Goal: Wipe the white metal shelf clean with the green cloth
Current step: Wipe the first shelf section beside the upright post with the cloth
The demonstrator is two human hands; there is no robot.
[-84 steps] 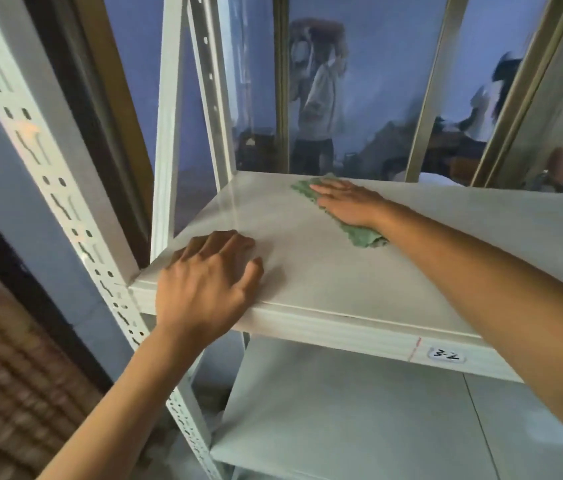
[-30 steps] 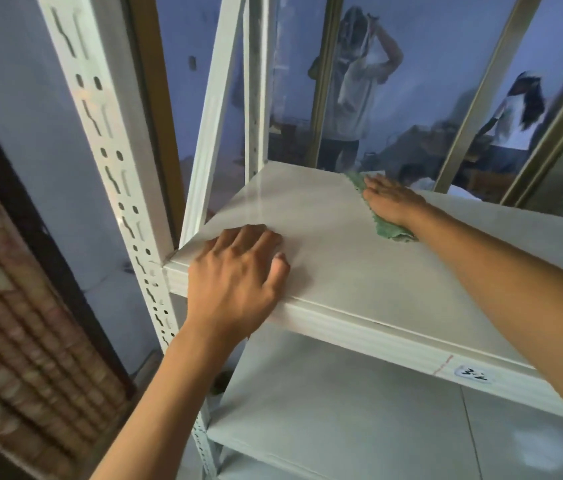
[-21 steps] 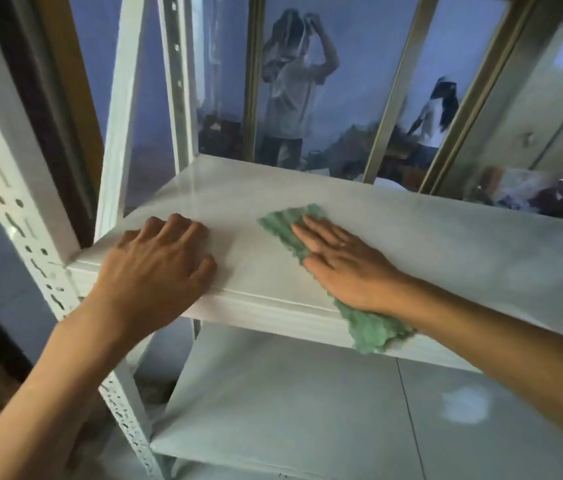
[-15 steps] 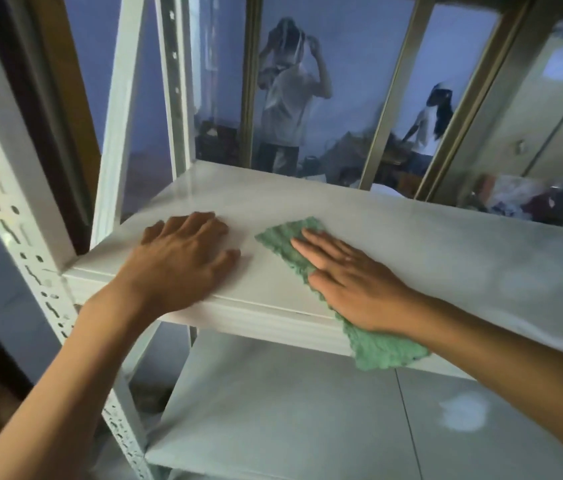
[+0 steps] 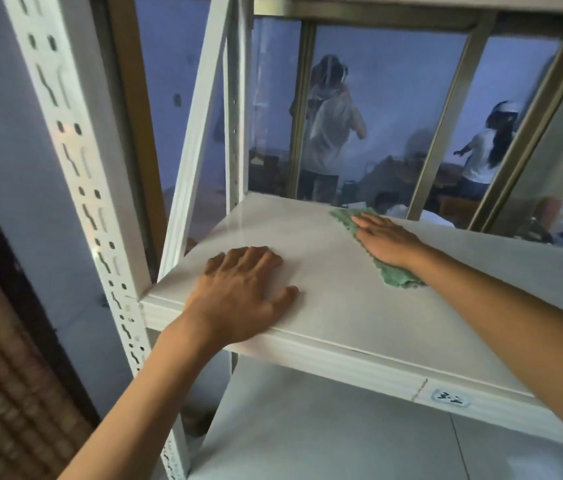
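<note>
The green cloth (image 5: 382, 252) lies flat on the white metal shelf (image 5: 335, 306), close to its far edge. The right hand (image 5: 385, 242) presses it down with straight, released fingers, grasping nothing. The left hand (image 5: 242, 296) rests flat near the left front corner, fingers spread and released, apparently steadying the frame. No dirt is discernible on the surface, so progress cannot be confirmed; wiping appears to be mid-course, with the right portion and front edge likely left.

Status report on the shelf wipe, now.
Right hand flat on green cloth, far side of white shelf. Left hand flat on the front corner, bracing. Nothing in the way.
</note>
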